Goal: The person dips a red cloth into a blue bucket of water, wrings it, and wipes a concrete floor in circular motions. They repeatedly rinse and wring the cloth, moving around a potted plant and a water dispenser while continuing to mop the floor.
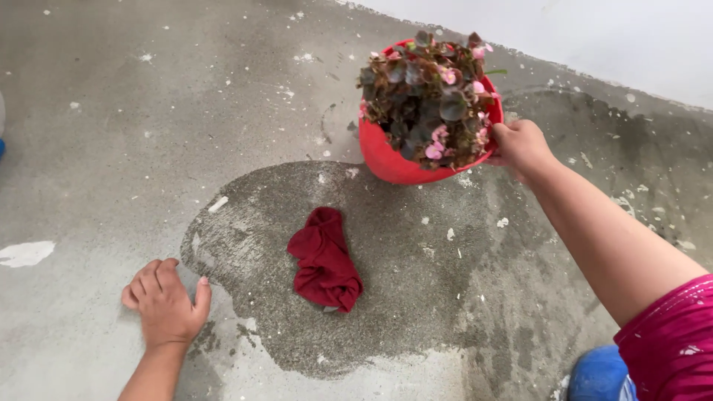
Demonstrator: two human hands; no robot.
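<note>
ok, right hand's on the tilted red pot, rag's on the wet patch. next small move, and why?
Probably set the red flower pot back upright before anything else. The right hand grips its rim and the pot leans toward the camera, plant spilling forward, so it looks unstable. The left hand is flat on the concrete floor, bracing, and the dark red cloth lies untouched on the wet patch.

Your right arm carries a short magenta-pink sleeve point(672, 338) with fine pale flecks and faint stripes, sitting just above the blue object point(598, 375). Below that sleeve the forearm is bare. Your left hand point(165, 301) and right hand point(522, 145) are ungloved, without rings, watch or bracelets.
</note>
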